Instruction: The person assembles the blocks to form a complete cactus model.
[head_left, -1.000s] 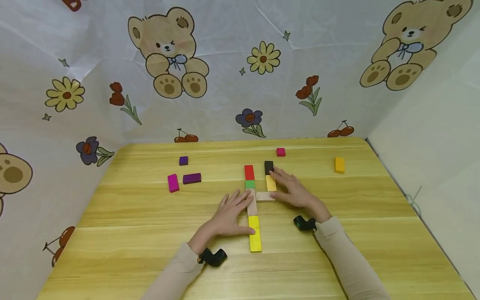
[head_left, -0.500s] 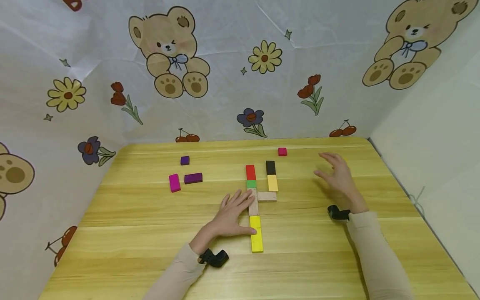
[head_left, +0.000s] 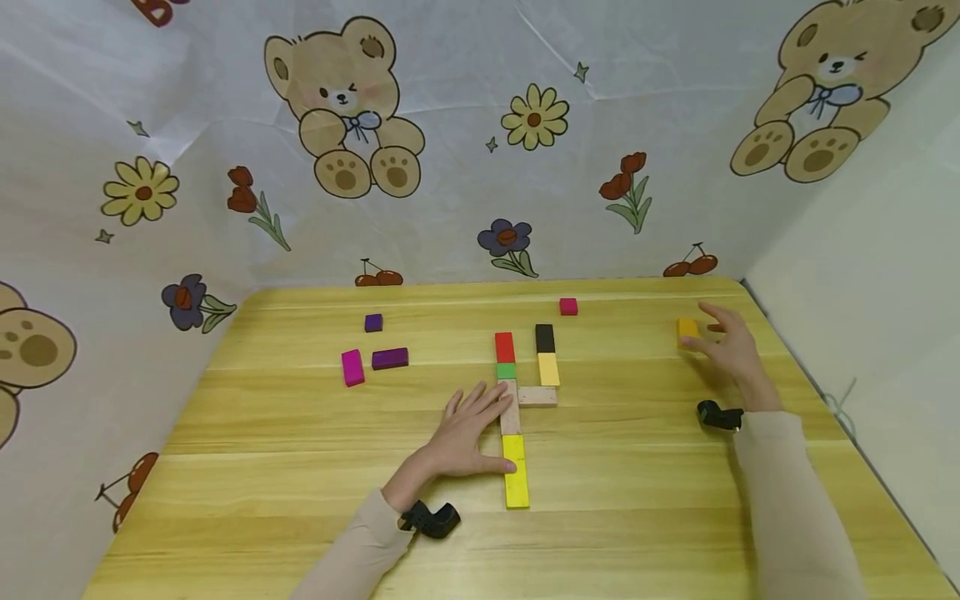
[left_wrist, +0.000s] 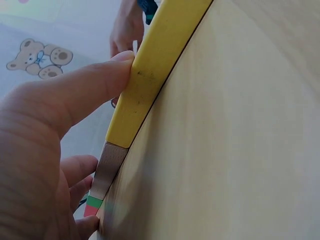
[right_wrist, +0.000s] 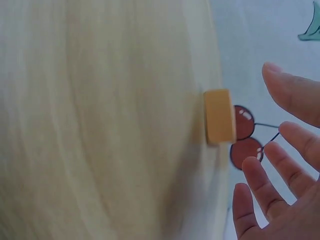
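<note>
My left hand (head_left: 465, 437) rests with spread, straight fingers on the row of blocks, its thumb on the long yellow block (head_left: 516, 487) and its fingertips on the plain wood block (head_left: 510, 420). Beyond these, a green block (head_left: 506, 371) and a red block (head_left: 504, 347) continue the row. A second plain wood block (head_left: 538, 397) juts rightward, with a pale yellow block (head_left: 549, 369) and a black block (head_left: 545, 337) lined up behind it. At the far right, my right hand (head_left: 731, 346) is open beside an orange-yellow block (right_wrist: 220, 116), thumb and fingers apart around it.
On the left of the wooden table (head_left: 300, 467) lie a magenta block (head_left: 352, 367), a dark purple block (head_left: 390, 358) and a small violet block (head_left: 373, 322). A small pink block (head_left: 568, 307) sits near the back edge, before the bear-print cloth (head_left: 442, 150).
My right hand has left the pale yellow and black blocks and moved right to the orange-yellow block. The left hand has stayed on the row.
</note>
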